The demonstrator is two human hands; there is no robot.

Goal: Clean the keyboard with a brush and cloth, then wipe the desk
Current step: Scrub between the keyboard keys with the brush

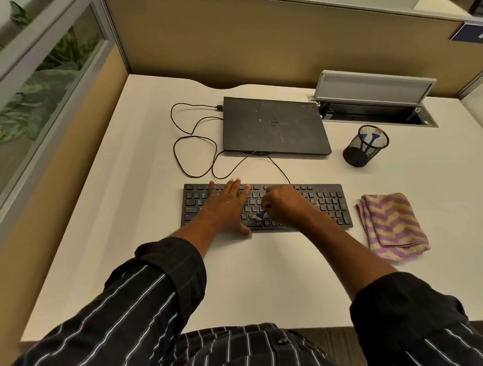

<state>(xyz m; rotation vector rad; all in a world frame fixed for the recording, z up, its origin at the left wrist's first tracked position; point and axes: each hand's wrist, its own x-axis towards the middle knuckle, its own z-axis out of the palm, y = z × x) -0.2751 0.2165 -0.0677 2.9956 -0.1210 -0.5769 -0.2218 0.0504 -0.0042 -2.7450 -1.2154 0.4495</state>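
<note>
Left hand (227, 207) lies flat on the keyboard (330, 206), fingers straight; right hand (284, 203) pinches the brush (259, 215). Hard strokes could flick grit onto the bench (259, 279)

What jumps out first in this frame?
The hands on the black keyboard, centre frame: left hand flat on the keys, right hand gripping a small blue brush against them. A folded purple-striped cloth lies just right of the keyboard; a closed laptop sits behind.

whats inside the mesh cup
Blue-handled tools, seemingly two, stand in the cup, their pale tops near the rim. The dark mesh hides their lower ends and whatever lies at the bottom.
</note>
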